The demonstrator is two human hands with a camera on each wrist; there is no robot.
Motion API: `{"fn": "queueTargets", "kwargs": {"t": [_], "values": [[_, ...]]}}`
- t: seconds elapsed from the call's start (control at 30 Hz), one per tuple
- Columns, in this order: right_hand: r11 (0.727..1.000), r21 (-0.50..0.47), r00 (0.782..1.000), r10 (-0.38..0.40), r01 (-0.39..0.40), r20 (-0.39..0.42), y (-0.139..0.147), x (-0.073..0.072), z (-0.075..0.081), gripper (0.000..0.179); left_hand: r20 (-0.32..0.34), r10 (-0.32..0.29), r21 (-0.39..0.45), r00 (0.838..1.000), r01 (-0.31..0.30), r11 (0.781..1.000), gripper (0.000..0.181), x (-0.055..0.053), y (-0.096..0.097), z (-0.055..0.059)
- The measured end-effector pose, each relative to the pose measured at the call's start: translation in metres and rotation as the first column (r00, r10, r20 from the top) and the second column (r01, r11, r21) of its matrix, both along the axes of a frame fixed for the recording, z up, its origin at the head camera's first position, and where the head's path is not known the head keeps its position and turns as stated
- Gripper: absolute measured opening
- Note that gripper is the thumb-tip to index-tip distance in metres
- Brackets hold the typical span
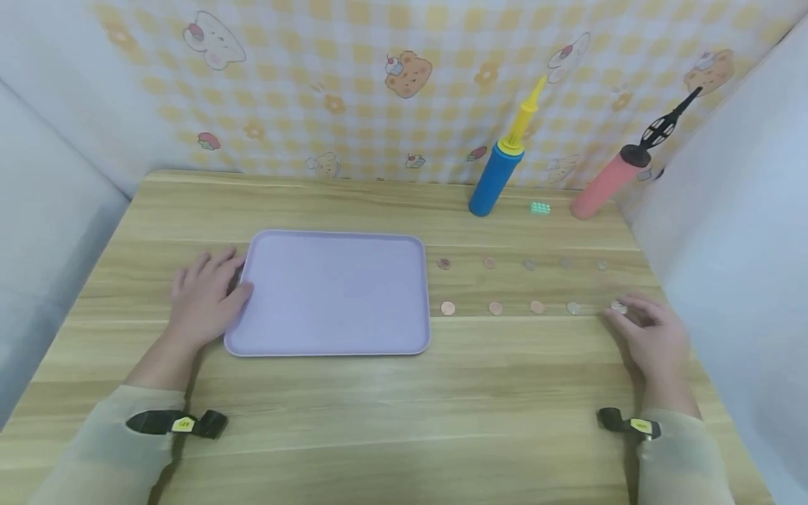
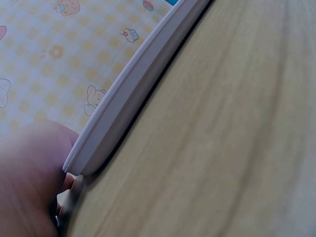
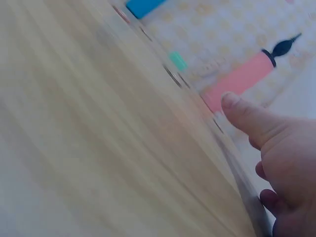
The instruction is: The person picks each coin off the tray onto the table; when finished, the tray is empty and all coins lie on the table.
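Observation:
A shallow lilac tray lies on the wooden table. At its left edge my left hand holds the rim, thumb over it and the other fingers along the outer side. In the left wrist view the tray is seen edge-on beside that hand. To the right of the tray, several coins form two rows, some copper-coloured, some silvery. At the right end of the front row my right hand pinches a silvery coin between thumb and forefinger, at the table surface.
Behind the coins stand a blue hand pump with a yellow nozzle and a pink pump with a black nozzle. A small green toy brick lies between them. A checked cloth hangs behind the table.

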State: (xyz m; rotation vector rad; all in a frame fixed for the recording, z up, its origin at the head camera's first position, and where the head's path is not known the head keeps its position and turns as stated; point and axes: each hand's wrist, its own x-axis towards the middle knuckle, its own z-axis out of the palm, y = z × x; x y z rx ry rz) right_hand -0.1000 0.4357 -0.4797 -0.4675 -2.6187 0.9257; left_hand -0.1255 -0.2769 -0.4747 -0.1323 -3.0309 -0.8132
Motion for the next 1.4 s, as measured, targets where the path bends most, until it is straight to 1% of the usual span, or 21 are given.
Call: {"fn": "queueTargets", "kwargs": {"t": [0.07, 0.17, 0.3, 0.43, 0.53, 0.67, 0.77, 0.87, 1.07, 1.2, 1.33, 1.4], "values": [[1.0, 0.008, 1.0, -0.008, 0.008, 0.022, 0.009, 0.003, -0.002, 0.044, -0.003, 0.0, 0.006, 1.0, 0.0, 1.0, 0.063, 0.001, 0.0, 0.001], [0.998, 0.041, 0.999, 0.041, -0.042, 0.032, 0.014, 0.004, -0.004, 0.044, -0.007, 0.004, 0.014, 1.0, -0.004, 1.0, 0.063, 0.002, -0.002, 0.001], [0.991, 0.094, 0.995, 0.091, -0.096, 0.05, 0.012, 0.002, -0.003, 0.041, -0.011, 0.002, 0.012, 1.0, -0.002, 1.0, 0.063, 0.004, -0.002, 0.002], [0.992, 0.06, 0.988, 0.105, -0.112, 0.112, 0.012, 0.002, -0.002, 0.047, -0.015, 0.001, 0.013, 1.0, -0.001, 1.0, 0.063, 0.005, -0.002, 0.002], [0.99, 0.057, 0.981, 0.116, -0.126, 0.158, 0.014, 0.001, -0.002, 0.051, -0.013, 0.003, 0.013, 1.0, -0.003, 1.0, 0.063, 0.005, -0.002, 0.001], [0.981, 0.116, 0.975, 0.137, -0.159, 0.175, 0.015, -0.001, -0.003, 0.047, -0.01, 0.002, 0.01, 1.0, -0.002, 1.0, 0.062, 0.004, -0.002, 0.001], [0.977, 0.13, 0.973, 0.146, -0.171, 0.18, 0.014, -0.002, -0.003, 0.046, -0.012, 0.001, 0.01, 1.0, -0.001, 1.0, 0.063, 0.003, -0.003, 0.002], [0.976, 0.123, 0.968, 0.154, -0.18, 0.196, 0.014, -0.005, -0.002, 0.048, -0.011, 0.002, 0.007, 1.0, -0.002, 1.0, 0.063, 0.002, -0.004, 0.002], [0.98, 0.092, 0.963, 0.155, -0.178, 0.219, 0.014, -0.006, 0.002, 0.052, -0.014, 0.003, 0.012, 1.0, -0.003, 1.0, 0.063, 0.002, -0.003, 0.0], [0.986, 0.062, 0.961, 0.133, -0.152, 0.242, 0.014, -0.004, 0.002, 0.057, -0.014, -0.001, 0.007, 1.0, 0.001, 1.0, 0.063, 0.002, -0.004, -0.002], [0.991, 0.036, 0.961, 0.117, -0.13, 0.249, 0.013, -0.003, 0.001, 0.061, -0.016, -0.011, -0.016, 1.0, 0.011, 1.0, 0.064, 0.001, -0.004, -0.003], [0.994, 0.014, 0.966, 0.104, -0.11, 0.238, 0.014, -0.005, 0.001, 0.063, -0.022, -0.016, -0.029, 1.0, 0.016, 0.999, 0.065, 0.0, -0.004, -0.005]]}}
